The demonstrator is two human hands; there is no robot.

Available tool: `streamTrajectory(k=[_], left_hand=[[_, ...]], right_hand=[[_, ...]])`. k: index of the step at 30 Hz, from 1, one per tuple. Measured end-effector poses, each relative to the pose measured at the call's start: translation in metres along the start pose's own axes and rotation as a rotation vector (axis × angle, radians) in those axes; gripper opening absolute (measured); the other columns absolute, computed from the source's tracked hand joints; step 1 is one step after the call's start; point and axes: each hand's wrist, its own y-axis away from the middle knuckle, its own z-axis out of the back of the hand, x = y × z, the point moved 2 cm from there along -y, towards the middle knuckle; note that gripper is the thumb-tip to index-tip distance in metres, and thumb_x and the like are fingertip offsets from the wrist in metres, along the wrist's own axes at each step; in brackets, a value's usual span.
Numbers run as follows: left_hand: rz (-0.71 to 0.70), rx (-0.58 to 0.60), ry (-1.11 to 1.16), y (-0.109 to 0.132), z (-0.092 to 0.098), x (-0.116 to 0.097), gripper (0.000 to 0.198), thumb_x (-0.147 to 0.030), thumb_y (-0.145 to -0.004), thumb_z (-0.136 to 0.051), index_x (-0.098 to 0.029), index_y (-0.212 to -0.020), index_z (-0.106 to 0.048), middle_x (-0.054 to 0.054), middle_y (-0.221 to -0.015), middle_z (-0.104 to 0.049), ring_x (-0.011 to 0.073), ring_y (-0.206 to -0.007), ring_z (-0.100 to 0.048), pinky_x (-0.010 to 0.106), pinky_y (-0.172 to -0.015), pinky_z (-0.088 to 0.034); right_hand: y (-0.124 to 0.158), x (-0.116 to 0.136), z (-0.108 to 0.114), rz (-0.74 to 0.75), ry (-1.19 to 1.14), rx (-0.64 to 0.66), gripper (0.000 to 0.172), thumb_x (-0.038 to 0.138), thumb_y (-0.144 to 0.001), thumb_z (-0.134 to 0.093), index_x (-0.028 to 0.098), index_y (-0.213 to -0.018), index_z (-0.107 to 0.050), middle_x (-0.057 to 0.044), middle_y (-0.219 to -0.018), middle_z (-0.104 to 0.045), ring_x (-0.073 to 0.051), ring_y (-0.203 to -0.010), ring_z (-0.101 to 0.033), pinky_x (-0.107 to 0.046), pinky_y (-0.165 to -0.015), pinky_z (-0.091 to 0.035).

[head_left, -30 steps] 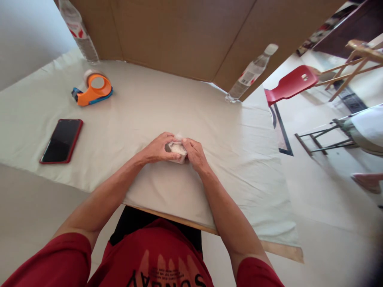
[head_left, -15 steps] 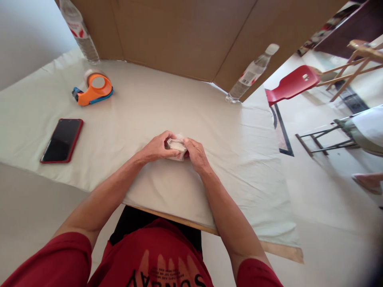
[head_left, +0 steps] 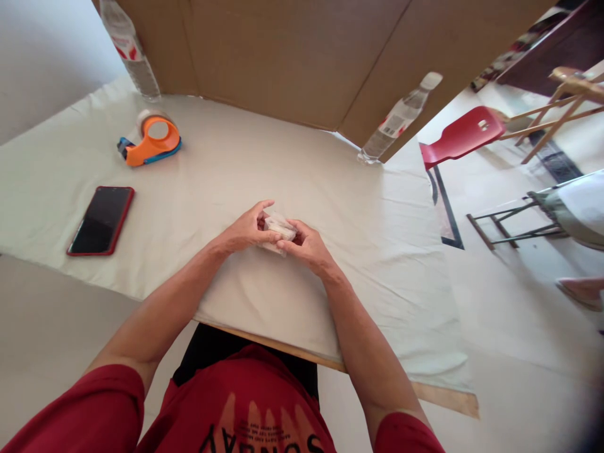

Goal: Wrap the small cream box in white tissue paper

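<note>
Both of my hands meet over the middle of the cloth-covered table (head_left: 358, 226). Between them is a small pale folded packet (head_left: 277, 225) that looks like crumpled paper or plastic. My left hand (head_left: 245, 231) pinches its left side, with the forefinger lifted above it. My right hand (head_left: 306, 246) is curled round its right side, thumb on top. What the packet is I cannot make out, since my fingers hide much of it.
A red-cased phone (head_left: 102, 220) lies face up at the left. An orange tape dispenser (head_left: 151, 138) sits at the back left. Two plastic water bottles (head_left: 400, 118) (head_left: 130, 50) stand against a brown cardboard wall (head_left: 292, 56). A red chair (head_left: 458, 133) stands off to the right.
The packet has been turned and lifted slightly between my hands. My left forefinger has risen off it, and my right hand has rolled so the thumb lies on top.
</note>
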Motion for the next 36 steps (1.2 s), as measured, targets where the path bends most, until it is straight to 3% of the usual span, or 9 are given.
streamTrajectory(k=[8,15,24,30,36], left_hand=[[0.011,0.089,0.046,0.005,-0.001,-0.01,0.092,-0.04,-0.075,-0.074,-0.014,-0.153,-0.034,0.01,-0.108,-0.066,0.0226,-0.098,-0.063,0.035,-0.085,-0.05],[0.013,0.067,0.04,0.005,-0.006,-0.012,0.087,-0.035,-0.073,-0.074,-0.013,-0.15,-0.04,0.008,-0.107,-0.061,0.016,-0.086,-0.06,0.029,-0.077,-0.048],[-0.033,0.043,-0.015,0.002,-0.006,-0.009,0.079,-0.036,-0.073,-0.072,-0.013,-0.144,-0.049,0.006,-0.102,-0.063,0.0152,-0.084,-0.059,0.028,-0.075,-0.048],[0.004,0.05,-0.072,0.002,-0.005,-0.01,0.067,-0.04,-0.075,-0.071,-0.009,-0.133,-0.059,0.008,-0.099,-0.069,0.0176,-0.084,-0.062,0.028,-0.071,-0.048],[-0.015,0.041,-0.076,0.002,-0.006,-0.009,0.067,-0.042,-0.074,-0.07,-0.01,-0.133,-0.06,0.008,-0.097,-0.07,0.0174,-0.082,-0.063,0.027,-0.069,-0.048]], right_hand=[[0.003,0.004,-0.001,-0.019,-0.021,-0.005,0.044,0.044,-0.073,-0.077,0.02,-0.108,-0.067,-0.004,-0.091,-0.072,-0.022,-0.085,-0.067,-0.033,-0.076,-0.052],[-0.002,0.007,0.006,0.05,0.014,-0.151,0.036,0.051,-0.084,-0.064,0.019,-0.099,-0.072,-0.004,-0.09,-0.073,-0.019,-0.085,-0.066,-0.034,-0.082,-0.051],[-0.014,0.007,-0.007,0.114,0.003,-0.32,0.02,0.039,-0.08,-0.065,0.02,-0.079,-0.069,0.0,-0.075,-0.066,-0.015,-0.071,-0.057,-0.029,-0.071,-0.048],[-0.009,0.016,-0.007,0.081,0.036,-0.265,0.019,0.037,-0.08,-0.064,0.019,-0.076,-0.068,0.001,-0.068,-0.064,-0.014,-0.066,-0.056,-0.028,-0.067,-0.046],[-0.006,0.028,-0.005,0.048,0.025,-0.096,0.022,0.036,-0.083,-0.063,0.019,-0.071,-0.069,0.0,-0.068,-0.07,-0.015,-0.065,-0.06,-0.028,-0.066,-0.046]])
